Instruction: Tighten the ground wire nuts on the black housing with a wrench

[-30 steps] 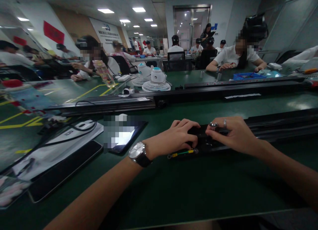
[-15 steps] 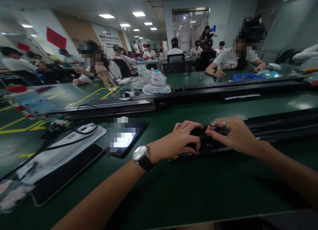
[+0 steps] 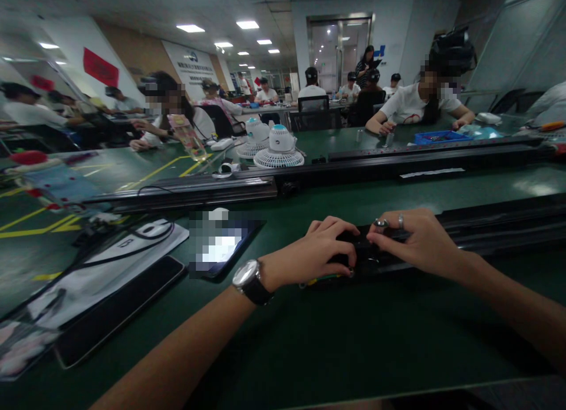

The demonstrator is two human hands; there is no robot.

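Observation:
My left hand (image 3: pixel 325 248), with a watch at the wrist, curls round the end of a long black rail (image 3: pixel 490 230). Its thumb is on the near side and its fingers lie over the top. A yellow-green wire (image 3: pixel 326 276) pokes out beneath this hand. Just to the right, my right hand (image 3: pixel 409 236) pinches thumb and forefinger together over the rail's top. Whatever lies between those fingertips is too small and dark to make out. A shiny silver piece (image 3: pixel 381 223) shows at the forefinger, perhaps a ring.
Left of my hands lie a lit tablet (image 3: pixel 225 248), a dark flat device (image 3: pixel 124 310) and a white bag (image 3: pixel 110 259). Further black rails (image 3: pixel 398 157) run across the green table. Beyond them stand white fans (image 3: pixel 279 147), a blue tray (image 3: pixel 442 137) and a seated person (image 3: pixel 409 106).
My hands hold almost the same pose on the rail; the left wrist has shifted very slightly left. Across the table, the seated person's hand has moved a little toward a small metal cylinder.

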